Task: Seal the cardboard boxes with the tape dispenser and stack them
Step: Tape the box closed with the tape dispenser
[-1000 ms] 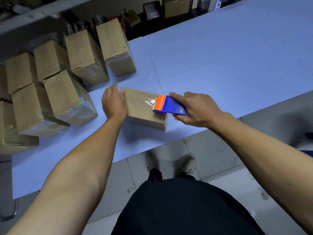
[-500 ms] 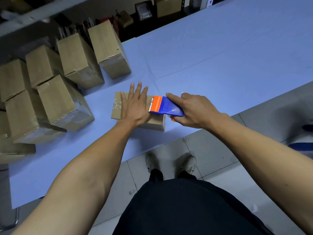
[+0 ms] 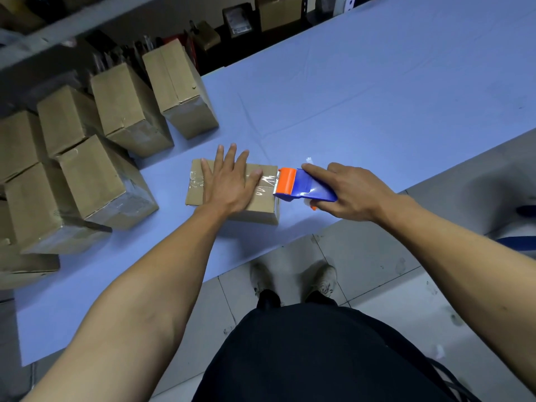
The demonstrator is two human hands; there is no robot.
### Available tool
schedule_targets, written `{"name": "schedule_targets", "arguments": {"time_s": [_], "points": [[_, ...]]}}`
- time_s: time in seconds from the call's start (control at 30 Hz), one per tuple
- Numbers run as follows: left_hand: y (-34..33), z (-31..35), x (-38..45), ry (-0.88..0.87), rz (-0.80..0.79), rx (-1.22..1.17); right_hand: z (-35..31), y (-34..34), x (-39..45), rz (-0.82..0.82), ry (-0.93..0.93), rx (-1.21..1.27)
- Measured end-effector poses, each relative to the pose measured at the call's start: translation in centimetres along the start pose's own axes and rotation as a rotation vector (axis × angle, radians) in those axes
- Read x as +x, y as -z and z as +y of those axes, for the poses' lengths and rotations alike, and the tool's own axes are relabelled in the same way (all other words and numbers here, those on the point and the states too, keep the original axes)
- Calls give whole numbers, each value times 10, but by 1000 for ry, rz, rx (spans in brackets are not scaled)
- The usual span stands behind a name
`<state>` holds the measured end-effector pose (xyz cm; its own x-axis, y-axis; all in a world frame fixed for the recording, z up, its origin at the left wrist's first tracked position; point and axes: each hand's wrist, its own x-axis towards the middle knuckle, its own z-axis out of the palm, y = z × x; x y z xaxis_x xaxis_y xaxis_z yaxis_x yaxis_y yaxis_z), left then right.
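table: pale blue table (image 3: 362,91), sealed boxes (image 3: 95,181) stacked at left
box: cardboard box (image 3: 261,204) near the front edge, long axis left-right
left hand: left hand (image 3: 229,181) flat on top, fingers spread
right hand: right hand (image 3: 348,192) fingers wrapped round tape dispenser (image 3: 301,187), at the box's right end
next: probably tear tape rightward

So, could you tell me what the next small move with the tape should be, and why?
Probably tilt the tape dispenser down over the box's right edge to cut the strip: the tape already spans the top, the orange blade end sits at that edge, and the left hand is pressing the box flat.
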<state>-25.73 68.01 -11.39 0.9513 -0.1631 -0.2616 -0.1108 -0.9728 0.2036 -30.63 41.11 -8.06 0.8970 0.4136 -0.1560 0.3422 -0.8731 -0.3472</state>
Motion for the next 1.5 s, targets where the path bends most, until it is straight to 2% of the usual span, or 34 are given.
{"name": "schedule_targets", "arguments": {"time_s": [0.1, 0.17, 0.23, 0.33, 0.87, 1.07, 1.5], "points": [[0, 10, -2, -117, 49, 92, -1, -6, 0, -42, -14, 39], [-5, 22, -5, -202, 73, 59, -3, -9, 1, -68, -29, 58], [-11, 32, -6, -176, 99, -21, -6, -13, 2, -81, -39, 41], [-17, 38, -3, -139, 154, -5, -6, -17, 2, -78, -60, 7], [-14, 40, 2, -135, 120, -25, 13, -26, -9, -82, -34, 166], [-15, 42, 2, -127, 130, -32, 25, -22, -15, -86, -56, 9], [-16, 37, 0, -200, 128, -34, -28, -7, 31, -137, -48, -255]]}}
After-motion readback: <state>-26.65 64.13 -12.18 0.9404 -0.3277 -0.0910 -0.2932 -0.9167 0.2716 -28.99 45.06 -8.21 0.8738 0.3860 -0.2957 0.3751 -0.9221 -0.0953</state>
